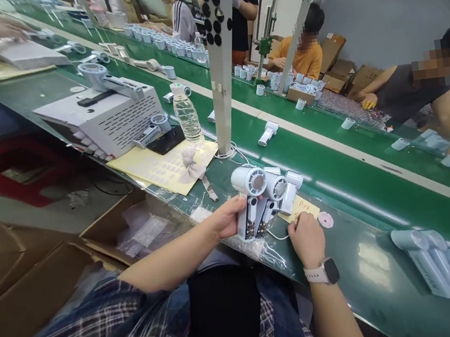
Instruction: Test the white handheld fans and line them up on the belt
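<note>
My left hand (231, 218) grips a couple of pale blue handheld fans (249, 182) side by side over the table's near edge. Their round heads point up, and the handles stand open with circuit boards showing. Another handheld fan (290, 190) is just behind them; whether it is held too, I cannot tell. My right hand (308, 237), with a watch on its wrist, is closed beside a yellow note (301, 208) with handwriting. A thin white cable (277, 236) runs toward its curled fingertips, which are hidden. A round pink sticker (325, 220) lies right of the note.
Several fans (435, 260) lie at right on the green table. A water bottle (186, 113), a phone (166, 140) and a white metal box (107, 117) stand left. A metal post (219, 76) rises ahead by the conveyor (314, 163). Co-workers sit across; cardboard boxes (51, 288) are below left.
</note>
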Demonstrator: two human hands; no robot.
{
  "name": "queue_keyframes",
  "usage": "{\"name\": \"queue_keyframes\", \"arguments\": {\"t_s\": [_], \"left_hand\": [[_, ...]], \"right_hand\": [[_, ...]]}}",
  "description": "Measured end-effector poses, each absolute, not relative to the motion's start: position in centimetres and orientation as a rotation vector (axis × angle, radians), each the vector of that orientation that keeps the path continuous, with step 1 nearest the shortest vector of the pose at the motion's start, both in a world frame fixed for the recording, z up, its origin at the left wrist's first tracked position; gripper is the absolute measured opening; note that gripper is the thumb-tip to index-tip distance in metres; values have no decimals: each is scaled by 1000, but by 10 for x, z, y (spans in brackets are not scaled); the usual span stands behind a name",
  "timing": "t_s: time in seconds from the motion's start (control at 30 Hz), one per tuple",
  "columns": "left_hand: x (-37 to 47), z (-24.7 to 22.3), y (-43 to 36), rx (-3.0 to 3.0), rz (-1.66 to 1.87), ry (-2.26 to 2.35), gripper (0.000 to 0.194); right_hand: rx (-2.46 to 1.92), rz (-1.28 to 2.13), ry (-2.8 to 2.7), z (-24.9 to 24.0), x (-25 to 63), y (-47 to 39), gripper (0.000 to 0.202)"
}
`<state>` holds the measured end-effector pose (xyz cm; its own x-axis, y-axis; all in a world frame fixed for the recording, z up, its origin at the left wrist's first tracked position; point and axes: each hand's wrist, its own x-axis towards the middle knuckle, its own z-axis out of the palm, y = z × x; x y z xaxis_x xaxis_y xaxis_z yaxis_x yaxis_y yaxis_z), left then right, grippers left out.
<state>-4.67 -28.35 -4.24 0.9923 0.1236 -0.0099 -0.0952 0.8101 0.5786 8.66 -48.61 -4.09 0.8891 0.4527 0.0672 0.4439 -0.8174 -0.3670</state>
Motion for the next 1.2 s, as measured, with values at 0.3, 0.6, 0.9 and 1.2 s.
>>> {"name": "queue_keyframes", "arguments": {"t_s": [0.3, 0.6, 0.9, 1.2], "left_hand": [[-34, -25, -278, 618, 219, -28, 76], [-28, -5, -288, 617, 372, 5, 78], [-28, 1, -290, 604, 497, 65, 78], [-31, 2, -287, 631, 461, 29, 81]], "right_hand": [[-1704, 714, -694, -33, 23, -479, 27], [-1474, 708, -645, -22, -4, -444, 35], [-1515, 606, -751, -23, -13, -443, 37], [-1445, 553, -593, -25, -9, -440, 42]]}}
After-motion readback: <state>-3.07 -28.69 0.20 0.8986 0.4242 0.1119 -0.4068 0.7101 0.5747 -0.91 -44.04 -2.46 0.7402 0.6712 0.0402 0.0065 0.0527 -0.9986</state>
